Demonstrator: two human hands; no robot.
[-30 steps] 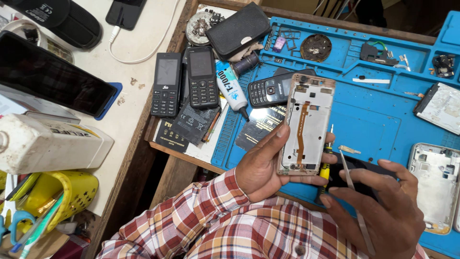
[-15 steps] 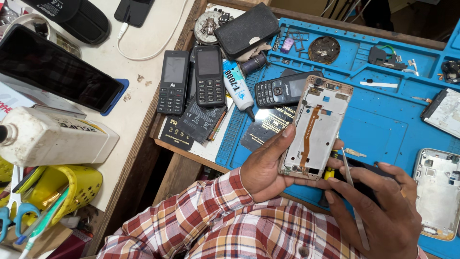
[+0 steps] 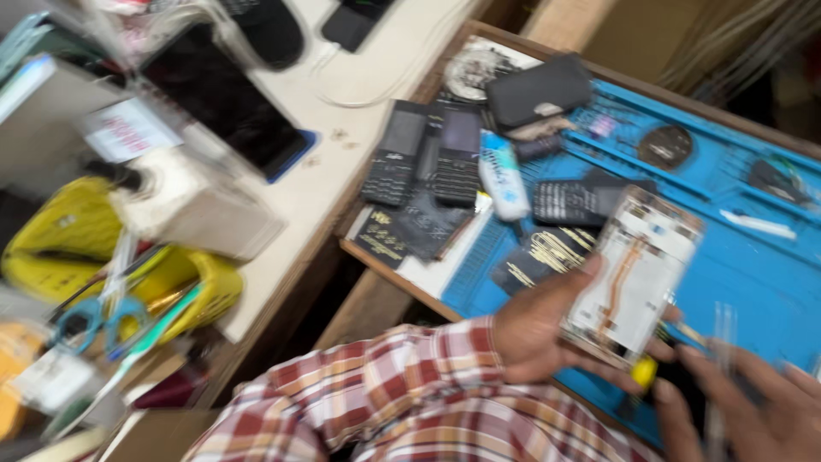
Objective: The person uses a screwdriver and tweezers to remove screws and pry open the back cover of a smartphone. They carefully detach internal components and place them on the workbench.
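Over on my far left there's the usual clutter: a yellow holder (image 3: 184, 295) with blue-handled scissors (image 3: 94, 312) poking out, and a pale box (image 3: 201, 214) sitting on the white desk (image 3: 342, 171). None of that matters for this bit, I just keep it out of elbow range.

Moving across, two dark keypad phones (image 3: 428, 154) lie side by side at the edge of the wooden tray, with a white tube (image 3: 503, 175) beside them and a black pouch (image 3: 539, 90) further back. Another keypad phone (image 3: 569, 201) lies flat on the blue mat (image 3: 753, 265).

Then the part that counts: my left hand (image 3: 539, 334) is wrapped around the opened phone frame (image 3: 637, 274), thumb up along its left side, fingers under it, holding it tilted just above the mat's near edge. The orange ribbon cable runs down the middle, so I'd say keep the thumb on the frame, not on the cable.

My right hand (image 3: 753, 415) is at the bottom right corner, closed around a thin tool (image 3: 718, 376) with a yellow bit (image 3: 643, 372) showing right under the frame. It's blurry, so I can't tell exactly what tip it has.

My take: rest the frame hand against the mat so it doesn't wobble, come in slow with the tip, and stay over the mat so anything small that drops lands there.
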